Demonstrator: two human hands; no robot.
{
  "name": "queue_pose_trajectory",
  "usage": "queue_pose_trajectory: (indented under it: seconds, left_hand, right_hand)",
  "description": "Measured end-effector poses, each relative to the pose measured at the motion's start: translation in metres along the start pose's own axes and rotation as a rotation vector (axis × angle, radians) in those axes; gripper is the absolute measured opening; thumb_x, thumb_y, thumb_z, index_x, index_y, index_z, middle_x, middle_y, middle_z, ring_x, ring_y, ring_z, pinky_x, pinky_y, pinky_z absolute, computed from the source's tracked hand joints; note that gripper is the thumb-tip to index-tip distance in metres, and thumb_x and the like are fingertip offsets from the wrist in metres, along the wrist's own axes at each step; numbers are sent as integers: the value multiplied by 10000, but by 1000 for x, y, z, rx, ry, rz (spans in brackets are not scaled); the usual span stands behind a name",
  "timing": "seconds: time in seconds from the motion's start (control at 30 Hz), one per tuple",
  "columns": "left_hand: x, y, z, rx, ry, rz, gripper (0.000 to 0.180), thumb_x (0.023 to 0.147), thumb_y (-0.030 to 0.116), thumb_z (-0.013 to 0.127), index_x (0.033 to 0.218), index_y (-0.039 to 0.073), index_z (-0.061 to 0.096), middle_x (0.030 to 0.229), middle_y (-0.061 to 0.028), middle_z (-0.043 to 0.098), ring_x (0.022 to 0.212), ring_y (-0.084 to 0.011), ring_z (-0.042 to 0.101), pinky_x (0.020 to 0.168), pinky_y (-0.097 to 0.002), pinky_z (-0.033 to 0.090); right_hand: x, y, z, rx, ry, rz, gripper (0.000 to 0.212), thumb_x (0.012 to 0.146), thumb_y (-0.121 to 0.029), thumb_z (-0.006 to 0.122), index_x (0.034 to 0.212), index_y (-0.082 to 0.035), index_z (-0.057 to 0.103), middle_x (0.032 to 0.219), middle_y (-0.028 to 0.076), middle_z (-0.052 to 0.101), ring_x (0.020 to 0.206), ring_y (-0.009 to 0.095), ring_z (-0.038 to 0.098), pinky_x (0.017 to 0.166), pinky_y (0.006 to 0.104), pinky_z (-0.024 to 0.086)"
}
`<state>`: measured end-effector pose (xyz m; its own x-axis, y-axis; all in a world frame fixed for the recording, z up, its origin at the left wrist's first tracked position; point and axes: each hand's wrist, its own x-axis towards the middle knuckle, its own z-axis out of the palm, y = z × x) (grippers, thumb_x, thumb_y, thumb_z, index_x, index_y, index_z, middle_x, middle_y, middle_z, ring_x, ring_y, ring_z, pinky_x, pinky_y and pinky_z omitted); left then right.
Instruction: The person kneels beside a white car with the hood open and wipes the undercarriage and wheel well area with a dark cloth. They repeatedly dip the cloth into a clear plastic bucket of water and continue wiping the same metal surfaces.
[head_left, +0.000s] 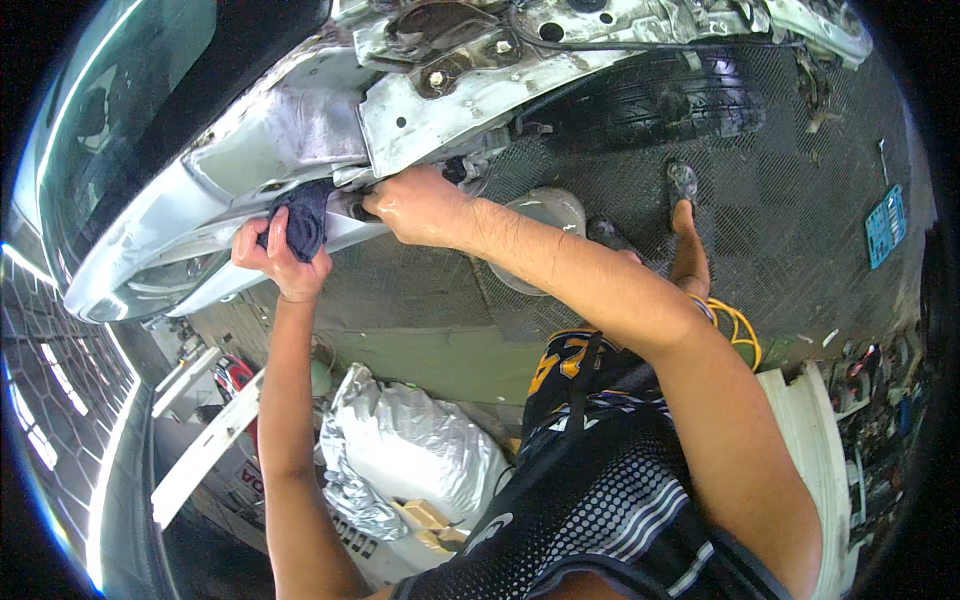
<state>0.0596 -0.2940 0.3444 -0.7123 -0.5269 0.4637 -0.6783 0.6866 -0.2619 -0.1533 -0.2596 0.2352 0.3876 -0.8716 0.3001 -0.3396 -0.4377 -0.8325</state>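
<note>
A silver car body with its front fender off spans the upper left, its bare metal dirty. My left hand grips a dark navy cloth and presses it against the body beside the door opening. Just right of it, my right hand is closed, knuckles up and skin wet-looking, with its fingertips at a gap below a white metal panel. What those fingers hold, if anything, is hidden.
A grey bucket stands on the textured floor below my right forearm. A black tyre is beyond it. At the right lie a blue flat case and a yellow hose. Silver sheeting lies behind my left arm.
</note>
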Motion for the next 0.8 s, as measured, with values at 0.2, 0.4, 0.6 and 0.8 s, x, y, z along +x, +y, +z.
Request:
queue_pose_trajectory:
  seconds: [0.2, 0.4, 0.6, 0.8]
  left_hand:
    - [3, 5, 0, -26, 7, -11, 543, 745, 285, 644, 1245, 99, 544, 1089, -159, 413, 1046, -320, 384, 921, -493, 321]
    - [2, 4, -8, -29, -93, -17, 595, 713, 111, 612, 1295, 78, 494, 1135, -173, 356, 1060, -325, 369, 954, -501, 321]
    - [5, 4, -5, -57, -44, -3, 561, 739, 118, 620, 1284, 77, 493, 1130, -168, 357, 1043, -314, 377, 945, -482, 315]
    - [4, 5, 0, -57, 3, -18, 469, 792, 198, 636, 1239, 106, 526, 1065, -135, 373, 1011, -290, 369, 884, -464, 308]
  right_hand:
    - [0, -3, 3, -7, 134, -17, 112, 760, -121, 625, 780, -46, 706, 754, 156, 696, 757, 351, 710, 650, 461, 567]
    - [-13, 2, -4, -101, 120, -99, 172, 756, -113, 627, 909, -41, 659, 761, 106, 665, 701, 288, 704, 580, 420, 557]
    - [-34, 11, -3, -107, 235, -24, 271, 767, -112, 630, 1027, -39, 626, 846, 88, 658, 666, 269, 699, 546, 391, 556]
    - [-30, 12, -8, -116, 243, -70, 233, 770, -102, 628, 988, -19, 627, 869, 98, 658, 658, 273, 694, 567, 390, 563]
